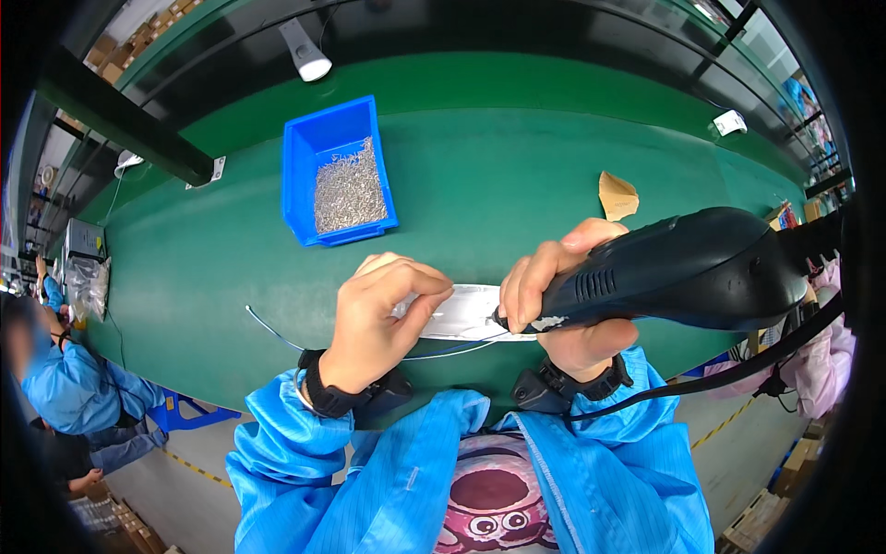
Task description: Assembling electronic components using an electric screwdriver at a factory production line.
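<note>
A long white strip-shaped part (461, 312), shiny on top, lies on the green bench in front of me. My left hand (383, 309) is over its left end, thumb and forefinger pinched together; whatever sits between the fingertips is too small to make out. My right hand (558, 286) is wrapped round a black electric screwdriver (683, 268). The screwdriver's narrow tip is at the right part of the strip; whether it touches a screw is hidden. A thin pale cable (272, 326) runs under my left wrist and along the strip's near side.
Beyond my left hand stands a blue bin (293, 185) with a heap of small metal screws (351, 192). A torn brown piece of cardboard (616, 196) lies farther back. The screwdriver's black cord (720, 377) loops past my right arm. A co-worker in blue (78, 388) sits at left.
</note>
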Demonstrator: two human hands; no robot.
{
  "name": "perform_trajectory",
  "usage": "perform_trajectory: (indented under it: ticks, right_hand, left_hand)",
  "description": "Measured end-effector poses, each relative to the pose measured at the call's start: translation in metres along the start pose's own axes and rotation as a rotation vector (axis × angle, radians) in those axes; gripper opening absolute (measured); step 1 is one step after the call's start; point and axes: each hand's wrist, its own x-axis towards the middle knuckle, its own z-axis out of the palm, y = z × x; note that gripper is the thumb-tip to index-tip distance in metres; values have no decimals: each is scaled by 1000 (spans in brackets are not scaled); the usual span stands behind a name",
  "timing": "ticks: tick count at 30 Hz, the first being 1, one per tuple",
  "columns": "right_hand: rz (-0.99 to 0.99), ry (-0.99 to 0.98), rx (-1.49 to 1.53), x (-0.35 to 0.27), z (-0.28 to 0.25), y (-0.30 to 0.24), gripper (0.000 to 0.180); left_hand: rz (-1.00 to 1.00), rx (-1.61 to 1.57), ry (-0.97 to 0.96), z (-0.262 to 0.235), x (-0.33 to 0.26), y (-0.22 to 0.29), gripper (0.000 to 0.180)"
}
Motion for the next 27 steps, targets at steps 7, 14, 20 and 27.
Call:
perform_trajectory:
  ticks: [7, 14, 20, 27]
  right_hand:
    - [4, -22, 25, 2, 2, 0, 72]
    - [39, -28, 1, 1, 2, 1, 72]
    - [-10, -123, -14, -4, -5, 10, 69]
    - [-38, -32, 23, -7, 5, 13, 69]
  left_hand:
    - [20, 52, -8, 10, -3, -2, 16]
    - [-75, -89, -38, 14, -4, -7, 14]
    - [-61, -107, -41, 13, -4, -11, 12]
    - [-164, -106, -31, 11, -3, -10, 19]
